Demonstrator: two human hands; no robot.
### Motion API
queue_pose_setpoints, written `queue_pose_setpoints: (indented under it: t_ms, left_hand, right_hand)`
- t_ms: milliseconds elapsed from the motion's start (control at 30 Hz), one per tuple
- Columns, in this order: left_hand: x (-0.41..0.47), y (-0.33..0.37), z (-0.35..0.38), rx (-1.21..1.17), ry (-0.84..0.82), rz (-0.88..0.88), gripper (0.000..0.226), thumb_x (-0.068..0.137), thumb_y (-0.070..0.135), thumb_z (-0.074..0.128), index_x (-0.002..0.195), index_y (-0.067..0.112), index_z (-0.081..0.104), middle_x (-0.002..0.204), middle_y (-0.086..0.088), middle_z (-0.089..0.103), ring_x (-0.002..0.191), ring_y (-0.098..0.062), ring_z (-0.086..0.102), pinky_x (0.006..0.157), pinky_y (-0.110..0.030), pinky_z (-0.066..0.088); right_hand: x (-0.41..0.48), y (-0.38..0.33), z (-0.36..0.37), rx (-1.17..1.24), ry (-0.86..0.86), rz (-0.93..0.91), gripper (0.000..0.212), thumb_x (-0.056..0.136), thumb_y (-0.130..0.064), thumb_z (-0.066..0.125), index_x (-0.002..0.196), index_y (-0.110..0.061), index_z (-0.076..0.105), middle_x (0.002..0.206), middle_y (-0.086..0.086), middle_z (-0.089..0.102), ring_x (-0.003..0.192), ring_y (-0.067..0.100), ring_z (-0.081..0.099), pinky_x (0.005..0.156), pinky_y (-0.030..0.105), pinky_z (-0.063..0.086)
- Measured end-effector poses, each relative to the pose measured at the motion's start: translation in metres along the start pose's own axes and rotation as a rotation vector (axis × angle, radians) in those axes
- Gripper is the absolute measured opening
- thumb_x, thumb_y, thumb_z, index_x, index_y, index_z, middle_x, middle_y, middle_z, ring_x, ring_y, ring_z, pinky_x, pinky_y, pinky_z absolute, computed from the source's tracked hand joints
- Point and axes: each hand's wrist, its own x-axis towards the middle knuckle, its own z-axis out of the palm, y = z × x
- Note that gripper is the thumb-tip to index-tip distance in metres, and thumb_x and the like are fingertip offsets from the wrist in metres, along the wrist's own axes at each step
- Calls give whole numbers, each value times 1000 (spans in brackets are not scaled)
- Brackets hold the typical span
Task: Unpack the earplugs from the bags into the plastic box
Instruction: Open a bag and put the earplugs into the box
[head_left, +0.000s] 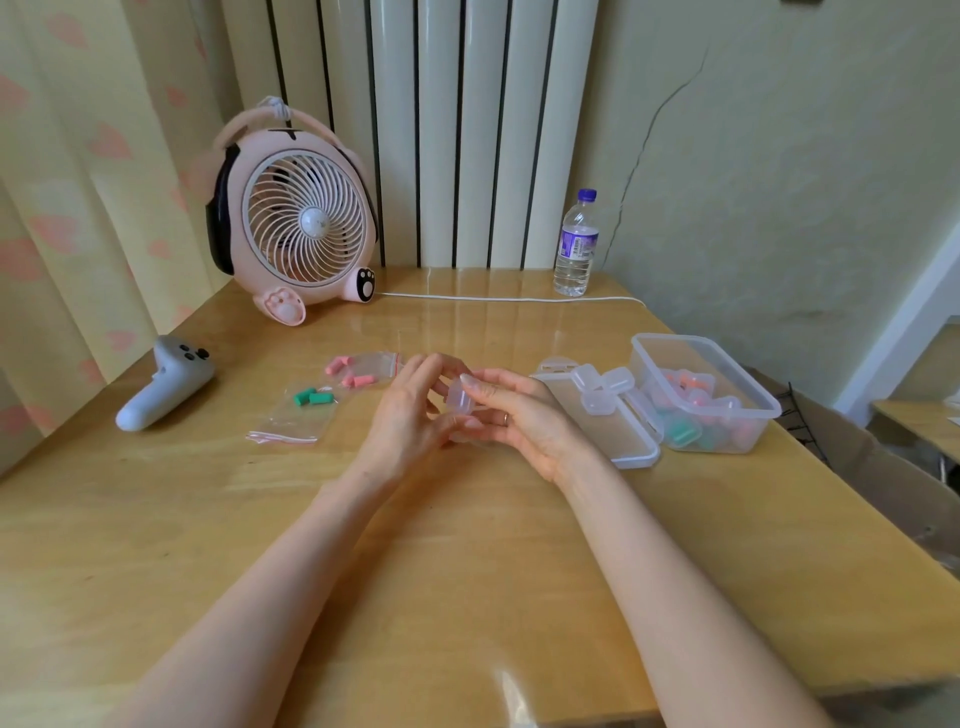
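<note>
At the middle of the counter, the left hand (410, 415) and the right hand (524, 415) meet on a small clear case (459, 399), each pinching it with curled fingertips. I cannot tell whether its lid is open. The case looks light, stiff and smooth, so it is probably slippery; it is best held by its short sides while a thumbnail works the lip.

Two zip bags lie toward the left edge. The nearer green-earplug bag (298, 415) holds two green earplugs (311, 398). The farther pink-earplug bag (371, 369) has about four pink earplugs (358, 382) in and beside it, though the exact count is unclear. Foam plugs should be nearly weightless, soft and springy, so a gentle pinch suffices. The bags are limp film, best taken by the zip strip.

Near the right edge stands one plastic box (727, 358), partly filled with small cases holding plugs. Its lid (618, 441) lies just beside it and carries three, perhaps four, empty cases (597, 402).
</note>
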Motion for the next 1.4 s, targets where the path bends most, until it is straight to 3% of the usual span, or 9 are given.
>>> queue_pose_setpoints:
  t_ms: [167,367,533,833,1000,1133,1200,1300,1400]
  left_hand:
    - [0,-2,1,-5,3,-7,51,65,45,73,101,14,55,101,2,56,90,-8,53,69,-11,42]
    - [-2,-4,1,158,95,-32,35,70,18,79,96,11,57,95,3,55,81,-9,49,66,-24,42]
    - [-2,-4,3,106,69,-43,25,78,15,73,94,10,54,93,-3,54,79,-15,51,66,-27,44]
    - [2,-5,-9,34,50,-83,43,62,21,86,91,4,58,86,-8,62,78,-19,58,70,-24,48]
    - [2,-4,-11,-43,-13,-133,48,58,17,86,94,7,55,91,-8,63,82,-19,60,74,-28,51]
    - [2,-2,-15,-74,-34,-167,48,62,17,84,95,9,51,88,-1,62,79,-1,56,70,-21,47]
    - [4,-5,-20,-92,-17,-214,48,63,18,84,94,11,48,86,5,61,77,4,56,69,-19,47]
    - [6,-12,-30,-59,44,-306,49,67,19,82,97,12,45,91,1,63,76,-8,59,67,-23,47]
    - [5,-24,-41,-8,87,-390,45,70,18,81,97,11,45,90,-6,64,68,-15,60,61,-26,46]
  right_hand:
    - [-1,1,0,12,21,-47,34,86,4,60,118,-6,56,97,11,68,72,19,67,60,23,54]
    - [0,4,4,15,11,-61,38,82,8,61,117,-7,57,102,14,64,85,28,62,61,23,54]
    - [0,8,7,-44,-14,-65,34,80,7,65,108,-12,59,95,8,67,72,28,64,78,38,56]
    - [2,11,8,-50,-12,-81,25,89,-7,61,114,0,59,91,18,65,63,21,64,89,55,51]
    - [0,10,10,8,-24,-62,18,90,-5,58,108,-2,60,90,17,65,60,17,64,87,53,51]
    - [-1,8,8,28,-16,-44,20,91,-3,56,111,-1,59,95,20,68,72,29,67,79,47,56]
    - [0,8,8,-42,45,-56,22,92,-3,54,113,0,57,97,20,68,72,35,67,73,38,59]
    - [3,10,10,-361,179,-138,20,90,-1,56,110,-5,59,89,7,67,61,14,65,60,19,51]
    - [10,14,13,-823,152,-222,19,85,-7,64,101,-17,65,82,-8,65,70,6,66,74,21,48]
